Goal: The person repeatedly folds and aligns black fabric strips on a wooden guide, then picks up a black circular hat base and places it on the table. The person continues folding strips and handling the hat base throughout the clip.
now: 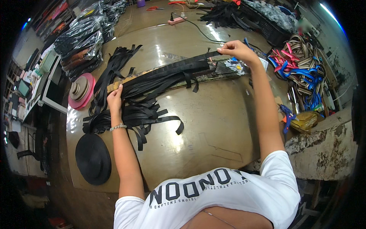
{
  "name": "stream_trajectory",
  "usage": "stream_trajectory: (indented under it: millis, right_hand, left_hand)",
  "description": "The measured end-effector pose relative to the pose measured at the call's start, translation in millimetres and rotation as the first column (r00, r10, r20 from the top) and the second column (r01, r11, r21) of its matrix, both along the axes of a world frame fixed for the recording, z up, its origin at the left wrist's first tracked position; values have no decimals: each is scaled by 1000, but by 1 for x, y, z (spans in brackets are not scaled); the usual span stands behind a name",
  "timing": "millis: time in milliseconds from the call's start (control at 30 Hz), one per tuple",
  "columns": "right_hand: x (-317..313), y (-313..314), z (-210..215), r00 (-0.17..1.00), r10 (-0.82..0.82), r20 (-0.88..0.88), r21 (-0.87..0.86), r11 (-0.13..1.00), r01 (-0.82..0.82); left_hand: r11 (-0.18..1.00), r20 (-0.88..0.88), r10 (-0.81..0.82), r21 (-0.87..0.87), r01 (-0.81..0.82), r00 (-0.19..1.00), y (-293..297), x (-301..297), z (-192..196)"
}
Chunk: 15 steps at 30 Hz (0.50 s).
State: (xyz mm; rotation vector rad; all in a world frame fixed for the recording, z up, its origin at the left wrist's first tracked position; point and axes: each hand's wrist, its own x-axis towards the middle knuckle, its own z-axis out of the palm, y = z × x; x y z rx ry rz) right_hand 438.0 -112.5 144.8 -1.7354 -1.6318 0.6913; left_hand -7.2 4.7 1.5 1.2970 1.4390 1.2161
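Note:
A long black webbing strap (171,64) is stretched between my two hands, along a wooden board (135,74) on the table. My right hand (239,52) pinches its far right end near a nail-like peg (208,50). At the board's left end, my left hand (114,98) is closed on the strap's other end, thumb upward. Just below the strap lies a bundle of black straps (164,81) across the board. Loose black straps (141,114) are heaped under and beside my left wrist, and another bunch (114,66) lies behind that hand.
On the left are a black webbing roll (93,158) and a pink disc with a tan roll (81,91). Plastic-wrapped bundles (82,42) stand behind. A pink power strip (176,21) trails a cable. At right are a blue glue gun (286,116), coloured straps (305,72) and a black crate (267,28).

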Motion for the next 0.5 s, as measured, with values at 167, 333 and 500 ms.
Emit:
stream_trajectory:
  millis: [167,333,500]
  right_hand:
    - [35,22,-73,972,-134,-194,-145,984,106]
    - [34,22,-113,968,-126,-217,-118,988,102]
    - [32,21,-118,987,-94,-134,-30,995,90]
  left_hand:
    - [998,44,32,-50,-30,999,-2,4,4]
    - [999,59,21,-31,-19,998,-6,6,7]
    - [1000,19,14,-4,-14,1000,-3,4,4]
